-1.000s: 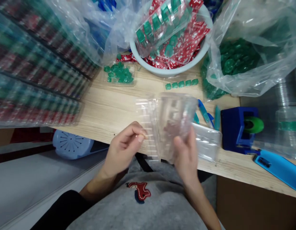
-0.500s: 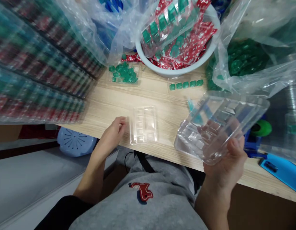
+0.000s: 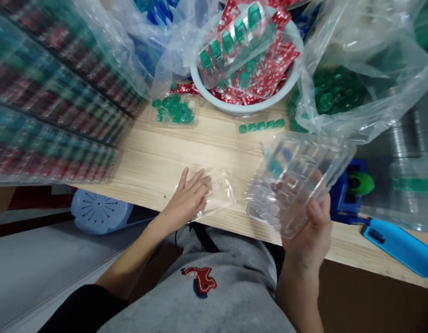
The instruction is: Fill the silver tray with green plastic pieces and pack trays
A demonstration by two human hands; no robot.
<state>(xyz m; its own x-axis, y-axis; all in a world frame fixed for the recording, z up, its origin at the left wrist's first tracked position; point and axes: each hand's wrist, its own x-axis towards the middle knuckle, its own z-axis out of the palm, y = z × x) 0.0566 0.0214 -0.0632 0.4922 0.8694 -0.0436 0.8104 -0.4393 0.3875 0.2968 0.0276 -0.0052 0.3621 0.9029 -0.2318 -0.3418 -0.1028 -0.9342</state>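
Note:
My left hand [image 3: 189, 199] lies with fingers spread on a clear plastic tray [image 3: 221, 192] near the table's front edge. The tray is blurred and partly covered by that hand. On the right, my right hand [image 3: 306, 226] grips clear plastic blister trays [image 3: 300, 171], thumb on the near side and fingers showing through the plastic. They are held tilted above the table; I cannot tell how many are nested. Behind them lies a short row of green plastic pieces [image 3: 261, 125]. Farther left, a shallow clear tray holds a heap of green pieces [image 3: 175, 110].
A white bowl [image 3: 231, 109] at the back holds red patterned packets and a filled clear pack. Stacked filled packs [image 3: 58, 115] stand at left. A plastic bag with green pieces [image 3: 339, 92], a blue tape dispenser [image 3: 345, 185] and a blue phone [image 3: 401, 247] are at right.
My left hand has moved right, from beside the clear tray onto it, spreading its fingers. My right hand with the blister trays has shifted slightly left, as has the whole view.

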